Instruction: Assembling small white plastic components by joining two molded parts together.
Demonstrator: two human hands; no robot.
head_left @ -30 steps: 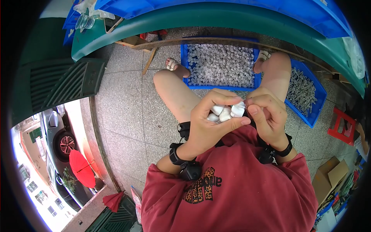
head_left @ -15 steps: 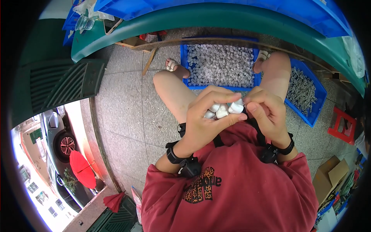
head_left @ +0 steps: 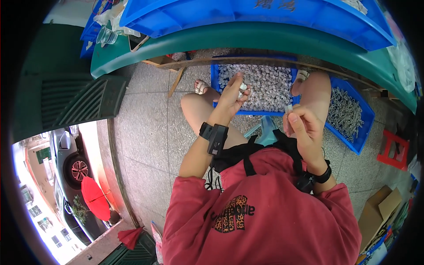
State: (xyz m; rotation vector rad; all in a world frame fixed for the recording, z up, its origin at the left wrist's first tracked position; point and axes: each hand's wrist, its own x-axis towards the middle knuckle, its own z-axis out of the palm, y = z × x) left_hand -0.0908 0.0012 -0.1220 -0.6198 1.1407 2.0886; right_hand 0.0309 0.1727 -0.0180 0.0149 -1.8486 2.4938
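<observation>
White rounded pieces (head_left: 242, 87) in curled fingers (head_left: 243, 98) of the left hand (head_left: 232, 92), pale stubby piece (head_left: 289, 107) pinched in the right hand (head_left: 305, 126)

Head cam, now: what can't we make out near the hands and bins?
Head view: how many white pieces the left hand holds; its grip covers some.
Head view: full shape of the small white piece in the right hand; too small, partly gripped.
Head view: most contents of the large blue bin; cut off by the upper edge.
Head view: what the teal object is; black fabric hides part.
</observation>
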